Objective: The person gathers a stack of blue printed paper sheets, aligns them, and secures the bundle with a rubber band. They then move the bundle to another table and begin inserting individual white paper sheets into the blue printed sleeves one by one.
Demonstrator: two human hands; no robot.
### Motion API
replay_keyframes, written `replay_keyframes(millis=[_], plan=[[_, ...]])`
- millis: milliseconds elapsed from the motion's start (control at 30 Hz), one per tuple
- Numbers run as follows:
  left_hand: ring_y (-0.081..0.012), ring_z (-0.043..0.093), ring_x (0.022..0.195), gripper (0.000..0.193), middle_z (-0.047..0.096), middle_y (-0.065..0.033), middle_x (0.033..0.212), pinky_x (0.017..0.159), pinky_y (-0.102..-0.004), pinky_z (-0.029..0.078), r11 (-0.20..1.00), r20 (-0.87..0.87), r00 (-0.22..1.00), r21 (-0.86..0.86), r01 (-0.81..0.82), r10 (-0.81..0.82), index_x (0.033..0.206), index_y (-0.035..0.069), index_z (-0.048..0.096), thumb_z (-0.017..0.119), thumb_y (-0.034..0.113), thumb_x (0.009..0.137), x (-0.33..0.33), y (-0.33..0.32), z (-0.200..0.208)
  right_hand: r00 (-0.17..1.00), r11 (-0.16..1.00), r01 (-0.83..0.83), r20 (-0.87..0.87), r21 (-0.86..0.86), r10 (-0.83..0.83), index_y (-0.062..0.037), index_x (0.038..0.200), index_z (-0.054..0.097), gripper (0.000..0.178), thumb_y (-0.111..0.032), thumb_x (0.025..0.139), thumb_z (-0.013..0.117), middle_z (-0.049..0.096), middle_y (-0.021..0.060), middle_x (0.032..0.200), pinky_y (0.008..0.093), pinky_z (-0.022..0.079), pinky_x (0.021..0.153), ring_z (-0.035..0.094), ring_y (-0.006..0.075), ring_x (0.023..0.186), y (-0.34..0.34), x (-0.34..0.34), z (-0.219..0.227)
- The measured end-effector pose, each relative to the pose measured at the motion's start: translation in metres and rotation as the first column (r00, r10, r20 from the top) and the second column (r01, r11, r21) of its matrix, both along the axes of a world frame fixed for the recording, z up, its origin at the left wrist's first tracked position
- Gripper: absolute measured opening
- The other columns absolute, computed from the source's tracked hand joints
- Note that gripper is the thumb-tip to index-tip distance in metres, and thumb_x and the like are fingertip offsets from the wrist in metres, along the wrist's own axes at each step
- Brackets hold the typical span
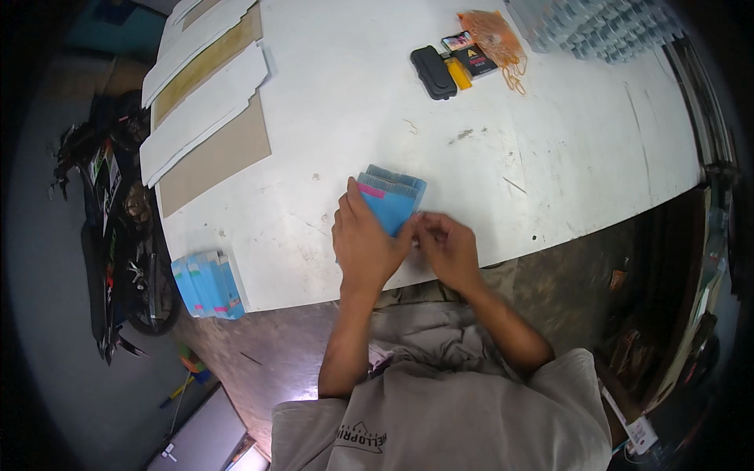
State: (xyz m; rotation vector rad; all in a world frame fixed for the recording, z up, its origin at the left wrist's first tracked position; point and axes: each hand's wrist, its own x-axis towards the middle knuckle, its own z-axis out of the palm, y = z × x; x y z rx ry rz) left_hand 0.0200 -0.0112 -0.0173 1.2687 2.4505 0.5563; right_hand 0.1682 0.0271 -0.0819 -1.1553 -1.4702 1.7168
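A thick stack of blue printed cards or folded slips (389,206), with grey edges and a pink patch, stands close to the table's near edge. My left hand (363,239) is closed around its left side, thumb across the front and fingers behind. My right hand (452,250) is at the stack's lower right corner, its fingers curled and pinched together by the left thumb. Whatever lies between those right fingertips is too small to make out. Several more bundles of similar blue slips (206,284) sit side by side at the table's near left corner.
White and brown cardboard sheets (216,153) overlap along the left of the white table (314,102). Farther off lie a black case (433,72), a yellow lighter-like item (458,73), a dark box (476,61) and an orange net bag (493,35). Clear plastic pieces (605,27) fill the far right corner.
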Motion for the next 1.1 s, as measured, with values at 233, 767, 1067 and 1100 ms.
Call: replay_keyframes(millis=[233,767,1067,1100], plan=[[-0.0468,0.049,0.121,0.101,0.046,-0.0367,0.139,0.103,-0.0529,0.039,0.994,-0.259,0.961,0.011,0.104,-0.098,0.155,-0.017,0.023,0.067,0.052,0.096,0.017,-0.006,-0.015,0.996,0.959,-0.087,-0.020,-0.269,0.084,0.0113,0.111,0.067,0.028,-0.009,0.092,0.068,0.077,0.0171,0.088,0.0326,0.062,0.071,0.076,0.0189,0.080,0.042,0.001,0.003],[-0.0491,0.045,0.126,0.097,0.041,-0.0379,0.144,0.107,-0.0570,0.033,0.993,-0.238,0.966,-0.083,0.078,-0.096,0.156,-0.017,0.020,0.055,0.055,0.101,0.038,-0.007,-0.016,0.980,0.832,-0.136,-0.196,-0.538,0.033,0.0062,0.103,0.067,0.019,-0.010,0.093,0.066,0.071,0.0104,0.084,0.0294,0.056,0.068,0.070,0.0138,0.079,0.042,0.017,0.008],[-0.0484,0.045,0.125,0.093,0.042,-0.0378,0.143,0.106,-0.0576,0.034,0.993,-0.222,0.970,-0.089,0.077,-0.095,0.156,-0.016,0.023,0.055,0.052,0.102,0.037,-0.007,-0.015,0.986,0.980,-0.083,0.127,-0.184,0.107,0.0055,0.106,0.066,0.029,-0.013,0.085,0.073,0.073,0.0119,0.087,0.0339,0.057,0.071,0.071,0.0189,0.078,0.032,0.009,0.008],[-0.0484,0.045,0.125,0.092,0.042,-0.0378,0.142,0.106,-0.0575,0.034,0.992,-0.219,0.971,-0.095,0.077,-0.097,0.156,-0.016,0.023,0.055,0.051,0.101,0.038,-0.007,-0.013,0.984,0.977,-0.092,0.131,-0.193,0.119,0.0054,0.106,0.066,0.030,-0.013,0.084,0.073,0.073,0.0123,0.087,0.0345,0.057,0.071,0.072,0.0192,0.079,0.034,0.010,0.008]])
